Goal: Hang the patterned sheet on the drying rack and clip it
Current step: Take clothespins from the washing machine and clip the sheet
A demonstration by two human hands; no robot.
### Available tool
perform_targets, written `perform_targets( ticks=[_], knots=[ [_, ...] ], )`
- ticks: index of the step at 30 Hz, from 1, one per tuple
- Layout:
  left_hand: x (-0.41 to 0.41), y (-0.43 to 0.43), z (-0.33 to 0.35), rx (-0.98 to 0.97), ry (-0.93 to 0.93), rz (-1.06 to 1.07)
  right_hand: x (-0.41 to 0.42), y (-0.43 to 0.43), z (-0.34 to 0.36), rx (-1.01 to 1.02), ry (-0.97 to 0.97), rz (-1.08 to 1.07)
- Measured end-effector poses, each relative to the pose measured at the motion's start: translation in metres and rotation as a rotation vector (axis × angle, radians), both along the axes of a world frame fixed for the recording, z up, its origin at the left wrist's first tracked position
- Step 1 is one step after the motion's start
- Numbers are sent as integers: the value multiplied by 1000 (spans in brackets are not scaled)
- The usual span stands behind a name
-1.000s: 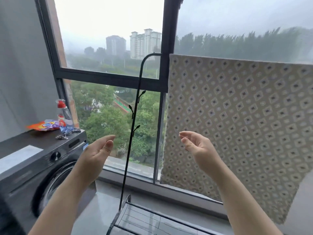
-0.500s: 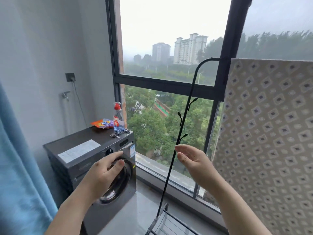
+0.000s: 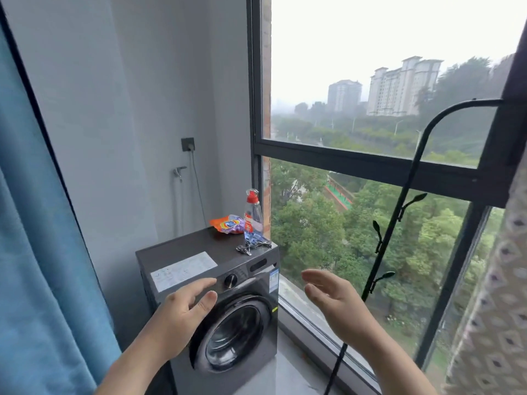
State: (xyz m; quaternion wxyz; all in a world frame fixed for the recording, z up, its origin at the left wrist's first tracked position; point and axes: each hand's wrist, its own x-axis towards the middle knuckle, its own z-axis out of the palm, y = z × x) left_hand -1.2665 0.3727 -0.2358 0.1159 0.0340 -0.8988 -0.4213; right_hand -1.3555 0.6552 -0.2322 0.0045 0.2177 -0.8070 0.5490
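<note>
Atop the washing machine [image 3: 185, 246] sit clips [image 3: 253, 247] and bottle [image 3: 252, 213]; left hand [image 3: 182, 312] and right hand [image 3: 333, 302]: grip released.

Home laundry corner, an enclosed balcony in a high-up flat. A front-load washing machine [image 3: 228, 323] stands against a grey wall, with a detergent bottle [image 3: 252, 212], an orange detergent bag [image 3: 228, 224] and a pile of metal clips [image 3: 253, 245] on its top. Wall tap [image 3: 179, 172] and socket [image 3: 187, 144] behind it. Blue curtain [image 3: 37, 252] at left. A dark-framed window [image 3: 370, 163] looks down on treetops and hazy tower blocks [image 3: 399, 84]. Black drying rack [image 3: 399, 209] by the glass, patterned sheet [image 3: 490, 323] at the right edge.
</note>
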Motion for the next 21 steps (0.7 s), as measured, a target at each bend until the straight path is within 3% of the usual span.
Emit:
perform_targets(
  ticks=[21],
  knots=[
    [-253, -116, -37, 51, -115, 9, -236, -130, -36, 150, -68, -68]
  ],
)
